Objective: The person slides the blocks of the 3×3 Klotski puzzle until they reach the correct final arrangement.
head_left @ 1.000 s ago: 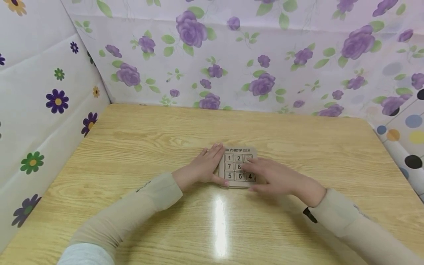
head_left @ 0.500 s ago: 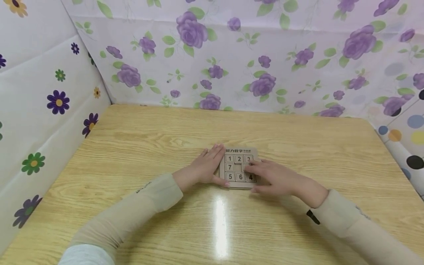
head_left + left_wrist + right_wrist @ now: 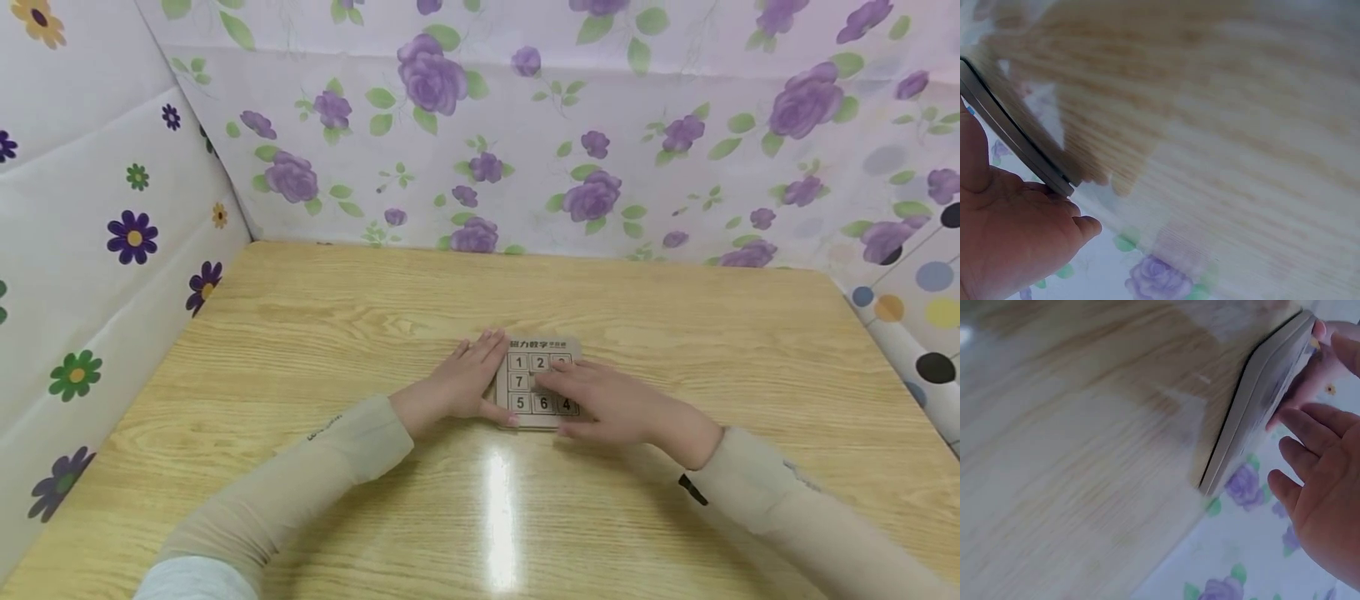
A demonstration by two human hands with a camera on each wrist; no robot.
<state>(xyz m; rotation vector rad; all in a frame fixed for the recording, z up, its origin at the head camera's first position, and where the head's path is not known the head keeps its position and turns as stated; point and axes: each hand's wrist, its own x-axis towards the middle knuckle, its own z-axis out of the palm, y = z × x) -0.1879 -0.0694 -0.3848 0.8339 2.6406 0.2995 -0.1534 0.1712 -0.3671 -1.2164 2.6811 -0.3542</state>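
A wooden number sliding puzzle (image 3: 537, 420) with a printed heading lies flat on the table. Tiles 1, 2 and part of 3 form its top row; the 7 tile (image 3: 519, 382) is at middle left, and 5, 6 and 4 run along the bottom. My left hand (image 3: 467, 382) braces the board's left side, fingers extended along the edge and thumb at the lower left corner. Over the right half reaches my right hand (image 3: 617, 403), its fingers fairly straight, a fingertip on the middle cell. That hand hides the middle row's right end. The board's side edge (image 3: 1241, 419) shows in the right wrist view.
The wood-grain table (image 3: 360, 317) carries a bright light reflection in front of the board. A cloth with purple flowers (image 3: 337, 167) hangs behind it, and a daisy-patterned cloth (image 3: 82, 292) stands along the left.
The 8 tile has left the middle cell, sliding right under my right fingers. Since then my right hand has shifted left over that cell. My left hand has stayed in place.
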